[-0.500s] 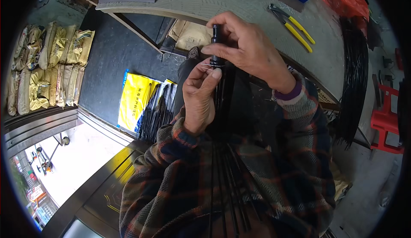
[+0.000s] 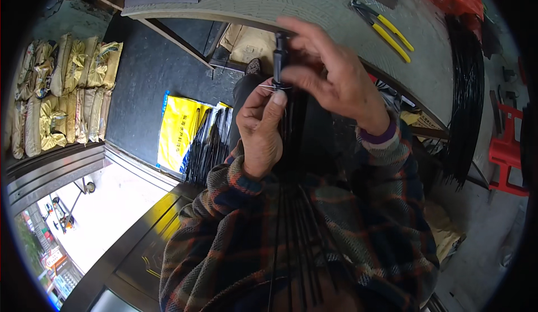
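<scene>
Head view: by remote feed I log one black cylinder at twelve o'clock. The left hand's grip pinches thin wire at its lower end; the right hand is beside it, blurred (contact: cannot tell). I judge the cylinder light, stiff, smooth; hold mid-barrel. Counted: one cylinder, one yellow-handled pincers toward half past one, one red stool at three.

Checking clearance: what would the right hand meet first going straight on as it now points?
Probably the black cylindrical piece close by the right hand; depth and contact are unclear.
</scene>
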A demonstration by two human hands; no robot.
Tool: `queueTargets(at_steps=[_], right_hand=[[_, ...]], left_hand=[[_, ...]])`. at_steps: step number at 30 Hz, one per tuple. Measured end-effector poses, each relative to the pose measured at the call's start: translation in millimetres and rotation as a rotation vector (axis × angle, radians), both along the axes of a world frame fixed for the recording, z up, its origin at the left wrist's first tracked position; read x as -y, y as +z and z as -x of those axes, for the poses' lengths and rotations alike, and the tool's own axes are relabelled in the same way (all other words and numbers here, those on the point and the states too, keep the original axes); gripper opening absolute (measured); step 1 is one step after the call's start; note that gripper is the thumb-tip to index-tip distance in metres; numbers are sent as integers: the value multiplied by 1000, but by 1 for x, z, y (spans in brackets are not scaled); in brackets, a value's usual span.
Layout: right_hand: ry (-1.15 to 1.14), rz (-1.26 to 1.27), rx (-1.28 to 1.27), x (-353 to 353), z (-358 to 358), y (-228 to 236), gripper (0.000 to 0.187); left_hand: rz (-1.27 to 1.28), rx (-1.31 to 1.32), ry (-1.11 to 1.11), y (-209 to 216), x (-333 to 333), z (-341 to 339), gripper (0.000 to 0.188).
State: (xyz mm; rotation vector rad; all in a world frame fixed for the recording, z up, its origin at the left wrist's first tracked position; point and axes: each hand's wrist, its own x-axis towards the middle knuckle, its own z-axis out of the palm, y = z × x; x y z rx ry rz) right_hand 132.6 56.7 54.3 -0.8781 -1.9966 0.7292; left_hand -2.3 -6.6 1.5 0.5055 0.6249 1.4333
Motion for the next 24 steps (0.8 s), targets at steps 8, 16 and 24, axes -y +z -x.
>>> queueTargets(at_steps=[8,16,24], right_hand=[[-469,13,-379,47,36,-50,82],[-148,721,-920,58,57,-66,25],[-167,633,-948,58,65,-61,28]], left_hand=[[19,46,-51,-1,2,11,27],[112,9,32,-6,4,23,33],[80,19,46,-5,8,25,29]])
